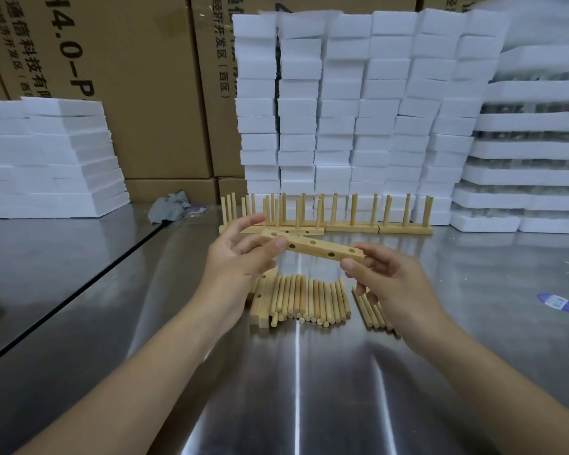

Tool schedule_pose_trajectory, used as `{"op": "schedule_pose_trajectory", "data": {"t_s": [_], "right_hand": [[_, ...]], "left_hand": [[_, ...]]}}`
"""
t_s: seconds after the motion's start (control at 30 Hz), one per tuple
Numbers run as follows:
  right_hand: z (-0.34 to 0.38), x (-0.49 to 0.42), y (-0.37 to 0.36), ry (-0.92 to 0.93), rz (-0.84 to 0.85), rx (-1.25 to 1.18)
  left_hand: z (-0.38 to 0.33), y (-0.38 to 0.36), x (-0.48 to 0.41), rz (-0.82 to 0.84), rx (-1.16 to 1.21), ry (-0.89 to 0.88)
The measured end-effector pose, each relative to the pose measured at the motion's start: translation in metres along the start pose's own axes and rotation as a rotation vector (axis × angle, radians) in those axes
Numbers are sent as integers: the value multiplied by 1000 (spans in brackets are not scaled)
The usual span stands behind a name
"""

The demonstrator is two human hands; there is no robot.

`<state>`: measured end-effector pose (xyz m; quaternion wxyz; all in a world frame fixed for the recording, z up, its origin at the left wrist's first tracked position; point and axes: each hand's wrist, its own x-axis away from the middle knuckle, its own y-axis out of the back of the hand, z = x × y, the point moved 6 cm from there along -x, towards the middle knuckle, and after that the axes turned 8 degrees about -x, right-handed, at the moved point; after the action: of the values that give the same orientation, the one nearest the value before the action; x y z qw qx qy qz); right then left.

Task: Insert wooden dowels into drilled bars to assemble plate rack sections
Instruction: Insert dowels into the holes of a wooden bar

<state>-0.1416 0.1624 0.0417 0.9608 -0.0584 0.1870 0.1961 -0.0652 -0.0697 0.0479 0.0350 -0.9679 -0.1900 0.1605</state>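
The pale rectangular wooden bar (312,246) with a row of drilled holes is held above the shiny steel table (296,389), left hand (240,254) pinching one end and right hand (388,277) the other, each grip clamped on it. It looks light, stiff and smooth, best taken by the ends so the holes stay free for the loose round wooden dowels (309,300) lying below.

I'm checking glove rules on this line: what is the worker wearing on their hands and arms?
Nothing is worn. The left hand and right hand have no gloves, and no rings show. The left forearm and right forearm are uncovered to the frame's edge: no sleeves, watch or bands in view.
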Motion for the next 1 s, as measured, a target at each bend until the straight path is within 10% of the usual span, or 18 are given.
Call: {"op": "schedule_pose_trajectory", "data": {"t_s": [0.1,0.33,0.63,1.0], "right_hand": [[3,8,-11,-3,2,1],[-8,41,-68,36,470,406],[3,-9,16,139,22,959],[-29,-8,3,56,426,1227]], "left_hand": [[6,-14,2,71,289,104],[20,-45,15,188,131,126],[12,-2,1,-82,4,135],[15,6,-4,-125,39,134]]}}
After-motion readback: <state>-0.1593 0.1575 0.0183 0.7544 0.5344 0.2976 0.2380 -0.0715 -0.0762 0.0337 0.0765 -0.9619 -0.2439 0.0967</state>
